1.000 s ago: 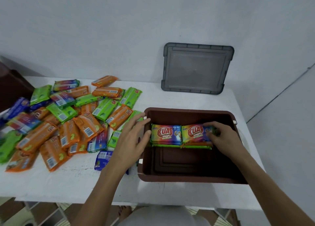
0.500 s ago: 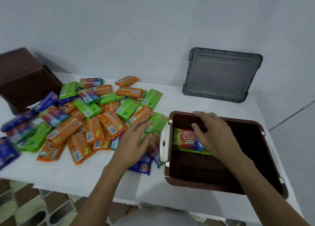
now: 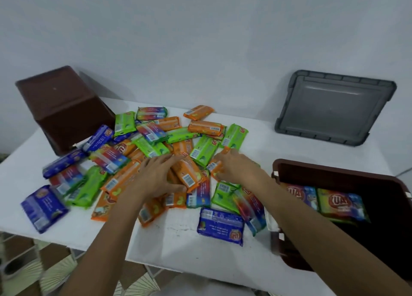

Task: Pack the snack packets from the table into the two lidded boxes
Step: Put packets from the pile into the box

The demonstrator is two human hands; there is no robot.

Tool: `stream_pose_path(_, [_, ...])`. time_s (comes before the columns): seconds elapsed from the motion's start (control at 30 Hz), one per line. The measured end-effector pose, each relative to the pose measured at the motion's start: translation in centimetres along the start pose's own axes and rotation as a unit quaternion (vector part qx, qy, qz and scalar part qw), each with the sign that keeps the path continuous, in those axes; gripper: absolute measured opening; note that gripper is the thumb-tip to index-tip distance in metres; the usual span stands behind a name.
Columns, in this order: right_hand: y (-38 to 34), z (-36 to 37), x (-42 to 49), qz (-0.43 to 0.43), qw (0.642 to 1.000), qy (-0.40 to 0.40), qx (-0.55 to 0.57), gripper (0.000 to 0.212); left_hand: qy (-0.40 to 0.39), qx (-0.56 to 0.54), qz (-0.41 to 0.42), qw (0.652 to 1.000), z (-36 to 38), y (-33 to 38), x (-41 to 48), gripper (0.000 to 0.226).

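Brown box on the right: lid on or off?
Off. The box is open-topped with packets visible inside; a grey lid leans against the wall.

place: plain domestic-looking room | white table [image 3: 200,246] | bare wall [image 3: 200,39] | patterned floor tiles [image 3: 58,271]

The single head-worn camera (a wide-angle one) looks forward and steeply down from close above the left hand [image 3: 156,177] and right hand [image 3: 236,168], facing the wall [image 3: 200,39] beyond them, its frame edge cutting the open brown box [image 3: 334,169] right of the right hand.
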State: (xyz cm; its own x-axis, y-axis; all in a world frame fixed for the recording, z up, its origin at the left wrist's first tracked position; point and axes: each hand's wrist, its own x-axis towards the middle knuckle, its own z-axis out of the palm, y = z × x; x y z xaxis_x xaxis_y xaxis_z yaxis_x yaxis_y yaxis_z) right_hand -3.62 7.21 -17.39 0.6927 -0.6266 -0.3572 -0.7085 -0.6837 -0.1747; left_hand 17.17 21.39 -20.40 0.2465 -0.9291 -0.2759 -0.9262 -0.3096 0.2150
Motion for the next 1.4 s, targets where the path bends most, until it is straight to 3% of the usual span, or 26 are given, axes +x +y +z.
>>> stream_pose_path(0.1, [-0.5, 1.3, 1.4, 0.021, 0.996, -0.009, -0.083, 0.071, -0.029, -0.001, 0.049, 0.998, -0.6, -1.2, 0.9, 0.080])
stream_pose_path(0.23, [-1.1, 2.2, 1.9, 0.047, 0.993, -0.004, -0.106, 0.082, -0.066, 0.030, 0.067, 0.995, -0.9, -1.5, 2.4, 0.070])
stream_pose_path(0.37, [-1.5, 1.5, 1.7, 0.011, 0.995, 0.021, -0.100, 0.063, -0.061, 0.034, 0.075, 0.995, -0.7, -1.2, 3.7, 0.069])
stream_pose_path(0.53, [-2.2, 0.6, 1.3, -0.012, 0.989, 0.037, -0.144, 0.056, 0.019, 0.012, 0.131, 0.991, -0.8, -0.9, 3.7, 0.056])
stream_pose_path(0.7, [-0.6, -1.9, -0.2, 0.026, 0.989, 0.136, 0.046, 0.052, 0.061, -0.121, 0.205, 0.969, -1.4, -1.0, 3.1, 0.028])
stream_pose_path(0.8, [0.6, -3.1, -2.0, 0.029, 0.968, 0.166, 0.184, 0.045, 0.085, -0.201, 0.216, 0.952, -1.6, -0.5, 2.0, 0.028])
stream_pose_path(1.0, [2.6, -4.3, -6.8, 0.024, 0.881, 0.208, 0.425, 0.030, 0.159, -0.397, 0.178, 0.886, -2.8, 1.8, -0.1, 0.028])
stream_pose_path(1.23, [7.6, -5.5, -14.2, -0.001, 0.810, 0.248, 0.532, 0.031, 0.149, -0.527, 0.151, 0.823, -3.6, 7.3, -1.8, 0.031])
stream_pose_path(1.4, [12.8, -5.3, -19.3, 0.022, 0.819, 0.217, 0.531, 0.037, 0.105, -0.627, 0.158, 0.755, -2.9, 12.5, -2.4, 0.052])
